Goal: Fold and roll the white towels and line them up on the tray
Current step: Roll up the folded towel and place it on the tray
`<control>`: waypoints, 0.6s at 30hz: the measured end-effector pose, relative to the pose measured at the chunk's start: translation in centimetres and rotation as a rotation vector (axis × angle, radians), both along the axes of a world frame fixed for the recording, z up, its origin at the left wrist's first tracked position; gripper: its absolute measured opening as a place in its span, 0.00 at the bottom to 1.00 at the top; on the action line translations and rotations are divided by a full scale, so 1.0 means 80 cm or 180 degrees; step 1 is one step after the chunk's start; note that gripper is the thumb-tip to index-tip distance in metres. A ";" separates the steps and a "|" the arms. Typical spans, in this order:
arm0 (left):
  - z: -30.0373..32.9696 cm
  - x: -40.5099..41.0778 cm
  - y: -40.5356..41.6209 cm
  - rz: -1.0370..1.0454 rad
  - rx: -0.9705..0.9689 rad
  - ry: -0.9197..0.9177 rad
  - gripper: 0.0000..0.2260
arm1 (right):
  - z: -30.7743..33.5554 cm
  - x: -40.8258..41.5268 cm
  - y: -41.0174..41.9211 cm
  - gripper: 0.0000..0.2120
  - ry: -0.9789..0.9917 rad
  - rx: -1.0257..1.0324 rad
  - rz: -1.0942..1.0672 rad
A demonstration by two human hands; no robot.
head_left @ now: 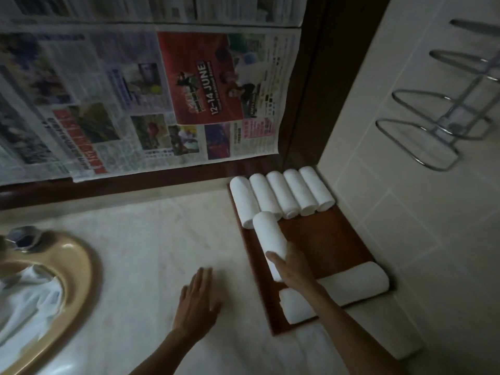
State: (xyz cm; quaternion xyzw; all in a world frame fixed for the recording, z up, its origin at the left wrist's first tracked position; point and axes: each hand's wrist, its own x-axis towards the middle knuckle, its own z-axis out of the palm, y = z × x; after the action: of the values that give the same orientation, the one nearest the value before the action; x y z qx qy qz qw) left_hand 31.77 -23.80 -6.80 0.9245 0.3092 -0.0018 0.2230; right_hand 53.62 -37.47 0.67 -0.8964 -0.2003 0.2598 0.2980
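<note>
Five rolled towels (281, 194) line the tray (324, 236) far edge.

Bathroom, marble vanity counter (151, 239), beige sink (81, 269), tiled wall (405, 212), chrome towel rack (443, 115)

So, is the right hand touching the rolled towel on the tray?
Touching. The head view shows the right hand lying on the near end of the rolled towel, fingers curled over it, above the tray.

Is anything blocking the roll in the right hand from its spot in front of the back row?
Nothing visible does. The right hand holds the roll on bare tray, already touching the back row; the crosswise roll lies nearer.
</note>
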 end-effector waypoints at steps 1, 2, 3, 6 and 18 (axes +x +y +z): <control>-0.013 -0.010 -0.002 0.0009 0.0061 -0.0035 0.34 | -0.003 0.007 0.005 0.31 0.0106 0.0002 -0.0055; -0.026 -0.015 -0.005 0.0061 0.0099 -0.0067 0.34 | -0.009 0.014 0.007 0.31 0.0209 -0.0010 -0.0101; -0.035 -0.018 -0.008 0.0091 0.0055 -0.0044 0.35 | -0.015 0.018 0.010 0.31 0.0277 -0.0011 -0.0134; -0.050 -0.015 -0.009 0.0101 0.0105 0.0043 0.36 | -0.035 0.024 0.012 0.31 0.0329 -0.0032 -0.0144; -0.059 -0.015 -0.019 0.0031 0.0281 0.0146 0.30 | -0.055 0.042 0.018 0.38 -0.0142 -0.0673 0.0245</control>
State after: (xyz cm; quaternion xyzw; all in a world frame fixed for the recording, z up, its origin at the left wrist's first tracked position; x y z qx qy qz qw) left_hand 30.54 -25.31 -11.52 0.9316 0.3185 -0.0083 0.1749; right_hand 56.98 -36.02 -3.70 -0.9200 -0.2127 0.2707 0.1871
